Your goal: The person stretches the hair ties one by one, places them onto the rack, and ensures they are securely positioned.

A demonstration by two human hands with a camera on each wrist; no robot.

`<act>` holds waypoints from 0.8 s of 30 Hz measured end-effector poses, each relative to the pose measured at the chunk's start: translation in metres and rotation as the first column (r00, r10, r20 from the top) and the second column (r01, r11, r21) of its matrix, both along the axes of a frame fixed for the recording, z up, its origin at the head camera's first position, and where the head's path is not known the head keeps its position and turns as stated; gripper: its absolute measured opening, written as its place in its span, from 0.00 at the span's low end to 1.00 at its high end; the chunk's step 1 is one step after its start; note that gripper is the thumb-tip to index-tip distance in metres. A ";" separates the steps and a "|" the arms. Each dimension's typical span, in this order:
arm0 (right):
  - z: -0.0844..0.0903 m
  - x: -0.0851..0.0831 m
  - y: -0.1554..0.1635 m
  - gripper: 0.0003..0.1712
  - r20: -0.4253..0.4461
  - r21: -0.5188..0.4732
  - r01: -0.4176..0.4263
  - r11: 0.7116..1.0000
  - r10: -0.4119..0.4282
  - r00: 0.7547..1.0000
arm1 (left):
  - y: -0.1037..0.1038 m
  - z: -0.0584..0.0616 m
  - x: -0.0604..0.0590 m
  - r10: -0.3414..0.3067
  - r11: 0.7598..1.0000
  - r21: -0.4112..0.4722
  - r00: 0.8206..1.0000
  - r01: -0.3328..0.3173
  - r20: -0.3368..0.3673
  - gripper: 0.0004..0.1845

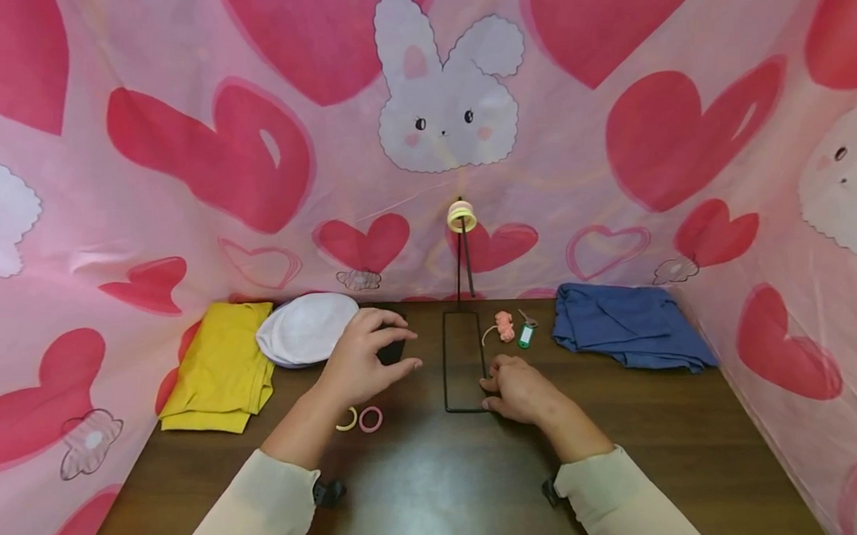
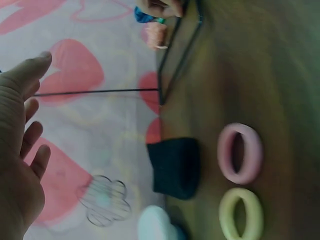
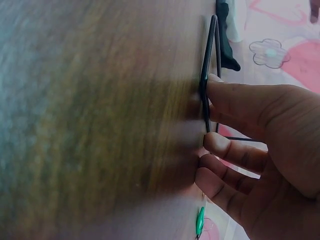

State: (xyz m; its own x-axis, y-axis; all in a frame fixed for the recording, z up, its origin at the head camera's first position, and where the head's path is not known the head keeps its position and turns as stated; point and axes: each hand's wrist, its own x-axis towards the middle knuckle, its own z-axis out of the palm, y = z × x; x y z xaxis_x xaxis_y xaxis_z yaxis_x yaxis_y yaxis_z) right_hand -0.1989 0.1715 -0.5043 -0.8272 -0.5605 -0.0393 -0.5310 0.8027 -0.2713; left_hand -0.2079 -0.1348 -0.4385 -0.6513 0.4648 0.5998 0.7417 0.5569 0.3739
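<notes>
- Head view: the right hand (image 1: pixel 522 393) rests on the brown desk (image 1: pixel 437 474) with its fingertips on the right rail of a black wire stand (image 1: pixel 464 362), a flat rectangular base with a thin upright rod rising at its far end.
- A yellow ring (image 1: pixel 461 216) sits at the top of that rod, well beyond both hands.
- The left hand (image 1: pixel 364 356) hovers with spread, relaxed fingers over a black band (image 1: pixel 391 350), just left of the stand; whether it touches the band cannot be told.
- Near the left wrist lie a pink ring (image 1: pixel 370 419) and a pale yellow ring (image 1: pixel 347 419), side by side.
- Beyond the right hand are a peach knot of cord (image 1: pixel 504 326) and a green key tag (image 1: pixel 524 335); further right lies a blue cloth (image 1: pixel 628 325).
- Left of the left hand are a white cap (image 1: pixel 307 329) and a yellow cloth (image 1: pixel 220 364).
- Left wrist view: the left hand (image 2: pixel 20 150) is released, fingers straight and holding nothing; the black band (image 2: pixel 175 167) lies apart from it (a clear gap shows), with the pink ring (image 2: pixel 240 152) and pale yellow ring (image 2: pixel 241 214) just beside the band.
- Right wrist view: the right hand (image 3: pixel 260 155) grasps the wire stand (image 3: pixel 206 75), thumb and curled fingers pinching the rail against the desk (image 3: pixel 100 120); the green key tag (image 3: pixel 199 222) shows below the fingers.
</notes>
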 end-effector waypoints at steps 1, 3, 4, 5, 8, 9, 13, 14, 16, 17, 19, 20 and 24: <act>0.000 0.000 0.000 0.23 0.001 0.001 0.001 1.000 -0.001 1.000 | -0.003 -0.004 0.002 -0.012 1.000 -0.003 1.000 0.012 0.011 0.18; -0.001 0.000 0.000 0.23 0.000 0.003 0.003 1.000 -0.003 1.000 | -0.010 -0.011 0.006 -0.033 0.999 -0.003 0.999 0.033 0.034 0.19; -0.001 0.000 0.000 0.23 -0.001 0.002 0.004 1.000 -0.004 1.000 | -0.014 -0.015 0.008 -0.039 0.999 -0.006 0.998 0.039 0.051 0.19; -0.001 0.000 0.000 0.23 -0.003 0.003 0.005 1.000 -0.005 1.000 | -0.017 -0.019 0.010 -0.040 0.999 -0.011 0.997 0.041 0.070 0.19; -0.001 0.000 0.001 0.23 -0.003 -0.001 0.006 1.000 -0.006 1.000 | -0.029 -0.030 0.016 -0.023 0.999 -0.044 0.991 0.030 0.135 0.20; -0.001 0.000 0.000 0.23 -0.004 0.000 0.004 1.000 -0.004 1.000 | -0.034 -0.034 0.018 -0.012 0.998 -0.060 0.987 0.022 0.158 0.20; -0.001 0.000 0.000 0.23 -0.008 0.001 -0.002 1.000 0.002 1.000 | -0.053 -0.046 0.023 0.031 0.992 -0.122 0.970 -0.002 0.240 0.20; -0.001 0.000 0.000 0.23 -0.013 0.000 -0.002 1.000 0.002 1.000 | -0.058 -0.049 0.023 0.038 0.991 -0.137 0.966 -0.003 0.256 0.20; -0.001 0.000 0.000 0.23 -0.007 -0.005 0.003 1.000 -0.003 1.000 | -0.067 -0.054 0.024 0.055 0.986 -0.167 0.955 -0.006 0.292 0.21; -0.001 0.000 0.000 0.23 0.001 -0.010 0.008 1.000 -0.008 1.000 | -0.072 -0.056 0.024 0.057 0.984 -0.179 0.950 -0.001 0.306 0.21; 0.000 0.000 0.000 0.23 0.007 -0.016 0.013 1.000 -0.013 1.000 | -0.080 -0.060 0.024 0.061 0.979 -0.205 0.942 0.008 0.329 0.22; 0.000 0.000 0.001 0.23 0.008 -0.016 0.012 1.000 -0.011 1.000 | -0.084 -0.061 0.024 0.062 0.976 -0.216 0.939 0.014 0.338 0.23; 0.000 -0.001 0.001 0.23 0.000 -0.004 0.002 1.000 -0.002 1.000 | -0.099 -0.066 0.026 0.070 0.967 -0.255 0.935 0.023 0.347 0.19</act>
